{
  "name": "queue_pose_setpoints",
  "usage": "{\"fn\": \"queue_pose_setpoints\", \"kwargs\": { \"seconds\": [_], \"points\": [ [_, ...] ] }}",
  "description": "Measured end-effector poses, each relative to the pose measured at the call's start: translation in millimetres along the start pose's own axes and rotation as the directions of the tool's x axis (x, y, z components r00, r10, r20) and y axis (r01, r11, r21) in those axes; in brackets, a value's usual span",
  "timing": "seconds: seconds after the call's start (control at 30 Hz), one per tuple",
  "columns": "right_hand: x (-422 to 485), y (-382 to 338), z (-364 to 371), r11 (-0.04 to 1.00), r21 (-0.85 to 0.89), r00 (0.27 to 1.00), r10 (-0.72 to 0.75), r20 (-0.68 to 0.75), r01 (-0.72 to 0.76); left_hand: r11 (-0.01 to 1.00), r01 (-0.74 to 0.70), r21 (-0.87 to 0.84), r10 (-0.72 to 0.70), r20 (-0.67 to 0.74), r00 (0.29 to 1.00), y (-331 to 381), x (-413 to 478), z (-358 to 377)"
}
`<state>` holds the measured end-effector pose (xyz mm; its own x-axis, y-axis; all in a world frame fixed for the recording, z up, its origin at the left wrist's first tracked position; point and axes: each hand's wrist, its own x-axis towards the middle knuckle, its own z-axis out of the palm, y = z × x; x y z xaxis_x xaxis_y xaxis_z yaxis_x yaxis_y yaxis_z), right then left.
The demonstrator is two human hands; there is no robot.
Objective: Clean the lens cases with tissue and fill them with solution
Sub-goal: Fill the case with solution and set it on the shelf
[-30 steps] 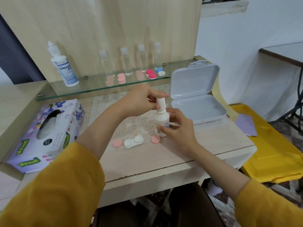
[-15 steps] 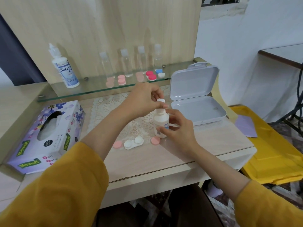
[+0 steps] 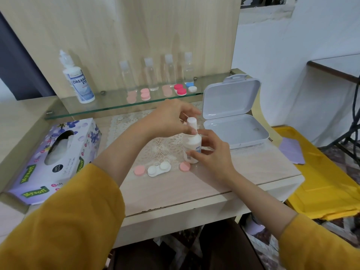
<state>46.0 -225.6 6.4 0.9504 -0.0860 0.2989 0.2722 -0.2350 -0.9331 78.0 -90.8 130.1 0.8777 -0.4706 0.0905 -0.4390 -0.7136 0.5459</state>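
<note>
A small white solution bottle stands upright on the lace mat in the middle of the table. My right hand grips its body from the right. My left hand pinches its white cap from above. In front of the bottle lies a white lens case with both wells uncovered. Two pink caps lie loose beside it, one on the left and one on the right. The purple tissue box sits at the table's left.
An open white plastic box stands to the right of the bottle. The glass shelf behind carries a large solution bottle, several clear small bottles and more lens cases. A yellow bin sits low on the right.
My left hand has come down over the bottle's cap and its fingers have shifted round it. The bottle stays in the same spot in my right hand.
</note>
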Motion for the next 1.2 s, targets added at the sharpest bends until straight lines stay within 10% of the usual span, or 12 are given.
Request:
{"fn": "queue_pose_setpoints", "kwargs": {
  "seconds": [0.13,0.47,0.77,1.2],
  "points": [
    [0.8,0.8,1.3,0.999,-0.034,1.000,-0.010,-0.003,0.010,1.000,0.022,0.007,-0.020,-0.178,0.984,-1.7,1.7,9.9],
    [7.9,-4.7,-2.6,0.987,-0.143,0.997,-0.067,0.026,0.070,0.969,-0.023,-0.247,0.000,-0.092,0.996,-19.8,-18.6,0.3],
    [41.8,-12.7,-0.4,0.969,-0.245,0.997,-0.051,-0.054,0.037,0.922,0.386,-0.008,-0.371,-0.290,0.882,-129.3,-94.9,31.3],
    [69.9,-8.3,10.6,0.924,-0.382,0.994,-0.027,-0.110,-0.017,0.927,0.366,0.088,-0.316,-0.344,0.884,-164.9,-118.0,51.8]
  ]
}}
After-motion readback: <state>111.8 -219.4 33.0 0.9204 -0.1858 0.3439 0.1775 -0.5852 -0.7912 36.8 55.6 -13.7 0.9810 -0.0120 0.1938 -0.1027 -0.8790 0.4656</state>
